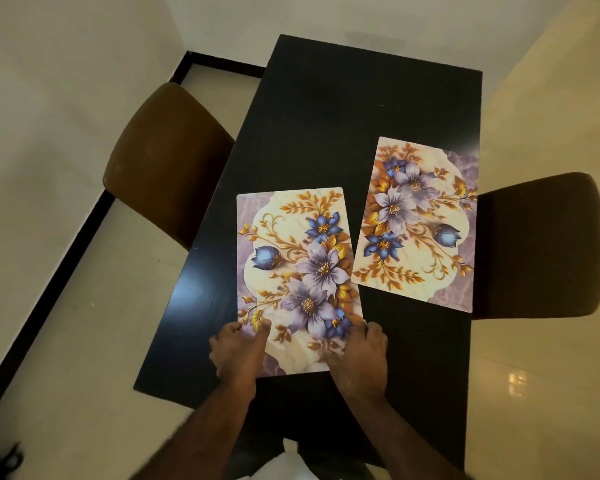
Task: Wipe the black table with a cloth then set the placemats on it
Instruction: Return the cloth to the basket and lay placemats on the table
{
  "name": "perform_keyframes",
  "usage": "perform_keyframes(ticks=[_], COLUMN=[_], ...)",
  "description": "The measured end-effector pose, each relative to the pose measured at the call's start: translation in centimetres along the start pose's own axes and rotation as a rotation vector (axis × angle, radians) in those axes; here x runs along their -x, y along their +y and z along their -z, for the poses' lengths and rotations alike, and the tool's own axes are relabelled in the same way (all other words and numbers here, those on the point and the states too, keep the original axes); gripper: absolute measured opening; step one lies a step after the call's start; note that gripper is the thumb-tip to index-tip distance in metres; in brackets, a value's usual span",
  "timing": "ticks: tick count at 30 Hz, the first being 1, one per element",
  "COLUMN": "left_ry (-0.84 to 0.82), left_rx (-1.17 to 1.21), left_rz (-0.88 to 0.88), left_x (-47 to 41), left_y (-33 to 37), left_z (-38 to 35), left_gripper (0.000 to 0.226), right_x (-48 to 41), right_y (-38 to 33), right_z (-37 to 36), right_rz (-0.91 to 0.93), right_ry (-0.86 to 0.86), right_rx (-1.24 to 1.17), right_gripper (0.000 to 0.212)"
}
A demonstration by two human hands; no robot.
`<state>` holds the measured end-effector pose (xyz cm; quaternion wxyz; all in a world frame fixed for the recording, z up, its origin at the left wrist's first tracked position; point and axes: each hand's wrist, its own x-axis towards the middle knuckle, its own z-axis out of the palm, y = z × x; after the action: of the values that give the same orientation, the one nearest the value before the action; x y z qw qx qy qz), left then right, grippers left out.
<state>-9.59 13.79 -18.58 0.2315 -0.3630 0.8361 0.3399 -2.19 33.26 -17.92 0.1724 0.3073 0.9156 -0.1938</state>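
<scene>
On the black table [326,116], left hand [238,351] and right hand [359,355] grip the near placemat [302,265]. The second placemat [416,223] (same flowers) lies alongside.

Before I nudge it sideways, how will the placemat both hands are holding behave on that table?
The near placemat lies flat with straight edges, so it is probably thin and semi-stiff. The black table looks glossy, so it likely slides easily. Its right edge sits very close to the far placemat, which it might shove.
</scene>
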Motion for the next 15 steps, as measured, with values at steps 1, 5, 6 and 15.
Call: perform_keyframes(ticks=[1,5,6,15], left_ry=[-0.007,-0.029,-0.038,-0.29], left_rx=[0.003,0.049,0.067,0.43], left_rz=[0.009,-0.018,-0.028,0.135], left_x=[0.5,1.1,1.2,2.1], left_y=[0.1,-0.5,-0.7,-1.3], left_z=[0.2,0.2,0.0,0.8], left_gripper=[0.078,0.084,0.084,0.072], right_x=[0.1,0.4,0.7,1.7], right_y=[0.0,-0.1,-0.3,-1.6], right_z=[0.1,0.3,0.2,-0.9], right_rz=[0.001,0.033,0.046,0.074], right_ry=[-0.008,-0.036,-0.06,-0.153], right_rx=[0.001,-0.021,-0.032,-0.166], right_gripper=[0.09,0.092,0.092,0.084])
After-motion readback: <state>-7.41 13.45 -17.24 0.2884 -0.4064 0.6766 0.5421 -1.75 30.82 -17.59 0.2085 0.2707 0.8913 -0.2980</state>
